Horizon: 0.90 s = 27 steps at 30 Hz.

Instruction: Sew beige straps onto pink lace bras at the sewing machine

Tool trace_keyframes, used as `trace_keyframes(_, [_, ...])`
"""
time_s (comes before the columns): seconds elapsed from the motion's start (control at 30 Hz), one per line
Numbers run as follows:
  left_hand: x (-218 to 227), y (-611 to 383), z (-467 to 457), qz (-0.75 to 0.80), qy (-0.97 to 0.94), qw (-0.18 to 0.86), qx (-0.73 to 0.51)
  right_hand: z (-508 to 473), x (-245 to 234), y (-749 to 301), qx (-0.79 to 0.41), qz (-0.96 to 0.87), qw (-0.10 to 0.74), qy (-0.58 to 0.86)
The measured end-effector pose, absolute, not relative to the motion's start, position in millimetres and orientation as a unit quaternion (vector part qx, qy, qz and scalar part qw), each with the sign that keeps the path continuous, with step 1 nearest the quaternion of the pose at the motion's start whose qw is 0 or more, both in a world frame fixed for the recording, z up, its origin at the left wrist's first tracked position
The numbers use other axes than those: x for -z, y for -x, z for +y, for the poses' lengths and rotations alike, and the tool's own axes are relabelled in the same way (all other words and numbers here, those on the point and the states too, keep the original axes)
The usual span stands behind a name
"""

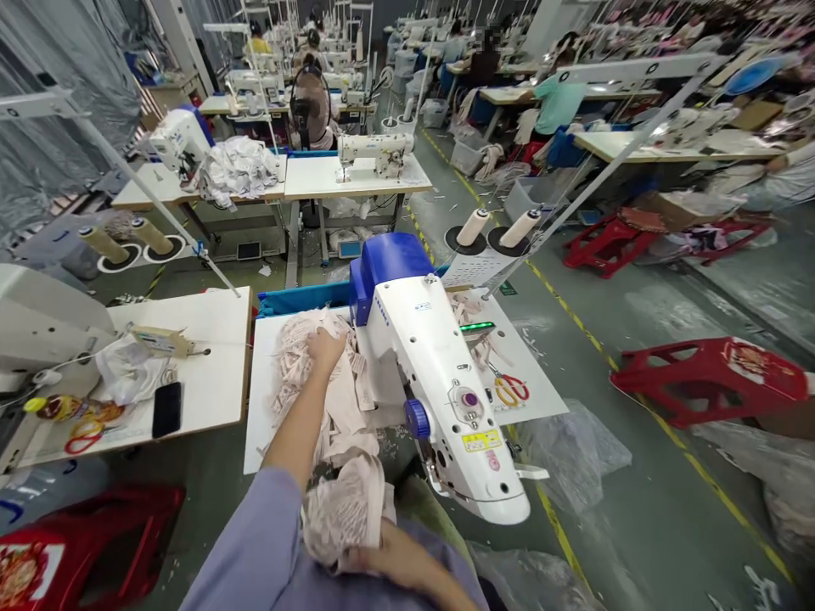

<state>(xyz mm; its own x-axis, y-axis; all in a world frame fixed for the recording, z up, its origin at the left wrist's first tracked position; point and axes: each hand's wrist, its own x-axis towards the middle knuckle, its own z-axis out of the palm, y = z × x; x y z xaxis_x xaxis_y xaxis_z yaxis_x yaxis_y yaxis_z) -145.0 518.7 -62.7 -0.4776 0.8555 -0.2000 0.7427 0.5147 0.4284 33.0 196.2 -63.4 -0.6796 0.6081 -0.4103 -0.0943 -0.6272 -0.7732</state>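
Observation:
My left hand (pixel 327 350) reaches forward onto a heap of pale beige fabric pieces (pixel 289 361) on the white sewing table (pixel 258 441). Its fingers are curled into the cloth at the top of the heap. A strip of the same fabric trails over the table's front edge toward me. Near my lap, my right hand (pixel 398 556) is closed on a gathered beige fabric bundle (pixel 344 513); part of its grip is hidden behind the cloth. Just right of the heap stands a white and blue sewing machine (pixel 420 339), its head pointing toward me.
Scissors (pixel 509 389) and fabric scraps lie right of the machine, below two thread cones (pixel 472 227). On the left table are a phone (pixel 167 410), a bottle (pixel 73 407) and more scissors. Red stools (pixel 706 378) stand on the floor. Other people work at machines farther back.

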Motion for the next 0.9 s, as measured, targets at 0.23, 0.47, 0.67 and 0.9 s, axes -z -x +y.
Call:
trace_keyframes(0.23, [77, 165, 551, 0.849, -0.494, 0.188, -0.011, 188, 89, -60, -0.784, -0.337, 0.274, 0.443])
trace_keyframes(0.47, [51, 233, 511, 0.806, -0.551, 0.188, 0.105, 223, 74, -65, -0.811, -0.123, 0.394, 0.415])
trace_keyframes(0.67, [-17, 265, 484, 0.800, -0.573, 0.134, 0.118, 247, 61, -33, -0.826, -0.072, 0.421, 0.367])
trace_keyframes(0.9, [-107, 228, 373, 0.740, -0.664, 0.027, 0.099, 286, 31, 24, -0.836, -0.073, 0.445, 0.313])
